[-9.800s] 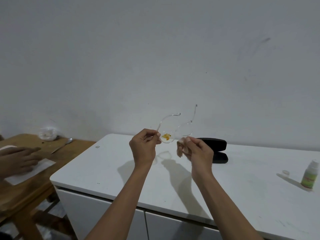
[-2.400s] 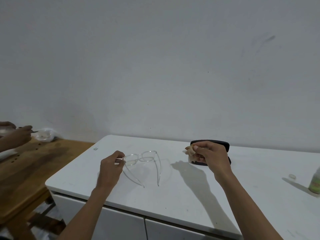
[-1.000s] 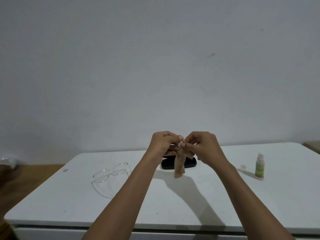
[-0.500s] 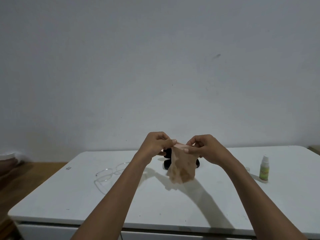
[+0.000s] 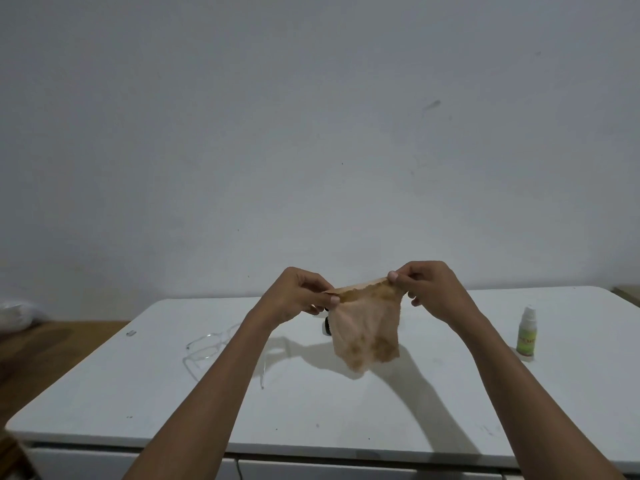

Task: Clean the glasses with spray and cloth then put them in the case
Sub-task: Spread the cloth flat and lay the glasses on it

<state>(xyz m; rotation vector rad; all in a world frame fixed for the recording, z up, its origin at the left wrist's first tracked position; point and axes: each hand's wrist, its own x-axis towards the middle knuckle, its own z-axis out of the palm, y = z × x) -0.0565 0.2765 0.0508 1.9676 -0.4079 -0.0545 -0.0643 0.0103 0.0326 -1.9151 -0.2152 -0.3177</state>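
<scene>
A thin beige cloth (image 5: 367, 327) with yellowish stains hangs spread out in the air above the white table (image 5: 346, 410). My left hand (image 5: 298, 294) pinches its upper left corner and my right hand (image 5: 427, 287) pinches its upper right corner. The clear-framed glasses (image 5: 207, 344) lie on the table to the left, partly hidden by my left forearm. Behind the cloth only a small black edge of the case (image 5: 326, 328) shows. A small spray bottle (image 5: 527, 336) with a green label stands at the right.
A wooden table (image 5: 41, 344) adjoins on the left, with a whitish bag (image 5: 14, 315) at its far edge. A grey wall stands close behind. White cabinet fronts (image 5: 138, 465) run below the table's front edge.
Both hands have pulled apart and unfolded the cloth, which now hangs wide and covers most of the case. The glasses have stayed on the table.
</scene>
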